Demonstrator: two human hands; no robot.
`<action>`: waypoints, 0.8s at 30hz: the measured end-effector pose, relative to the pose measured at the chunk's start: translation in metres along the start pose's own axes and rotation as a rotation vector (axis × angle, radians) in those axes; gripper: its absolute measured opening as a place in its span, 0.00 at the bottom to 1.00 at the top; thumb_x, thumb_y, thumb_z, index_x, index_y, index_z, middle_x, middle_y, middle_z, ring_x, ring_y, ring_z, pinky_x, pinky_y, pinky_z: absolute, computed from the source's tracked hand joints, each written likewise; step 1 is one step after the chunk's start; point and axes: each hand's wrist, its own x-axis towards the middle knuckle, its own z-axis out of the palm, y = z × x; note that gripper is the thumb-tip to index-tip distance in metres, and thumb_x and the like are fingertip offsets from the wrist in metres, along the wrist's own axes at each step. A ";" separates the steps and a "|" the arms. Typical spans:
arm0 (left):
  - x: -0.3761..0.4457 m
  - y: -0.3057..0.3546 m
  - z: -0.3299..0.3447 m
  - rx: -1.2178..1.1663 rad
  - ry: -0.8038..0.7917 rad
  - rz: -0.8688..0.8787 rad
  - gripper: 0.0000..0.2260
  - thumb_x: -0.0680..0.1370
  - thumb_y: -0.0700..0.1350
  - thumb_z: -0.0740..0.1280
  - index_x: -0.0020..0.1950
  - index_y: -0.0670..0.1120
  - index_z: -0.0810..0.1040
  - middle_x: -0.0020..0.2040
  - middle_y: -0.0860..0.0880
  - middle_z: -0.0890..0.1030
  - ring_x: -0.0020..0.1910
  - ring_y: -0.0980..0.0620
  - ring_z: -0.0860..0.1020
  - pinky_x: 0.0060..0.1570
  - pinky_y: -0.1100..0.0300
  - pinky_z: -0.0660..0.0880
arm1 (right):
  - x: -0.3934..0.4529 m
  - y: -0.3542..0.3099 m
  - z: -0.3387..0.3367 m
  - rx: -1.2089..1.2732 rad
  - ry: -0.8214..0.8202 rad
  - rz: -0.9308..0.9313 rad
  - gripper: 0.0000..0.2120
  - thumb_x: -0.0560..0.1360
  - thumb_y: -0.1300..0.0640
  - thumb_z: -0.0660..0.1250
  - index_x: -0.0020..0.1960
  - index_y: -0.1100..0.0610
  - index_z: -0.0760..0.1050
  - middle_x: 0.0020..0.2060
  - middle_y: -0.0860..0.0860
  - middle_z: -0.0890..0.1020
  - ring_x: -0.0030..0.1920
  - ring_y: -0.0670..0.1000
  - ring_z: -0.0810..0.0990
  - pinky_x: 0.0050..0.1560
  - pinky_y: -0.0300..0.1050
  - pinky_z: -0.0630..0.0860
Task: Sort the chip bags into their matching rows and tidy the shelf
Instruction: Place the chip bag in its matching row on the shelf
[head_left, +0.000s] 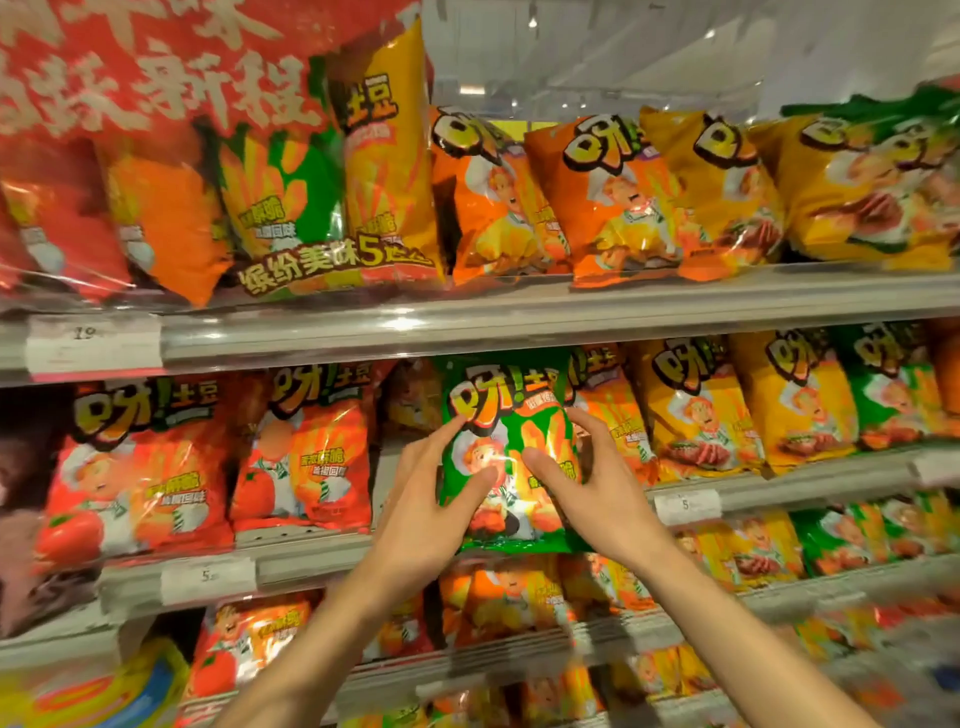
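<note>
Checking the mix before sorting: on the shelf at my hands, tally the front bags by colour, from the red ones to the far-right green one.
Red bags: 2
Green bags: 2
Orange bags: 1
Yellow bags: 2
Total: 7

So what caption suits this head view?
Both hands hold a green bag before the middle shelf.

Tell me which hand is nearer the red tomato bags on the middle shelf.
Left. The left hand sits on the green bag's left edge, just right of the red bags. The right hand is on the green bag's far side, farther away.
</note>
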 end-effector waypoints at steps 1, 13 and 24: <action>-0.004 0.003 0.006 0.015 0.011 0.014 0.28 0.77 0.62 0.67 0.76 0.64 0.63 0.67 0.63 0.66 0.57 0.85 0.60 0.52 0.84 0.59 | -0.005 0.002 -0.006 0.018 -0.002 0.002 0.34 0.74 0.41 0.71 0.75 0.46 0.62 0.63 0.42 0.77 0.62 0.41 0.75 0.62 0.41 0.72; -0.035 0.110 0.179 0.011 -0.042 0.089 0.29 0.75 0.64 0.67 0.75 0.65 0.64 0.69 0.62 0.67 0.64 0.80 0.61 0.65 0.66 0.64 | -0.045 0.085 -0.196 -0.007 0.041 0.060 0.33 0.74 0.38 0.69 0.74 0.42 0.60 0.62 0.42 0.75 0.62 0.43 0.76 0.61 0.44 0.73; -0.019 0.238 0.395 0.027 -0.229 0.156 0.29 0.78 0.64 0.64 0.77 0.63 0.61 0.68 0.59 0.65 0.63 0.67 0.65 0.62 0.67 0.60 | -0.051 0.189 -0.425 0.020 0.161 0.183 0.35 0.73 0.36 0.69 0.74 0.46 0.62 0.67 0.45 0.74 0.66 0.46 0.75 0.57 0.41 0.73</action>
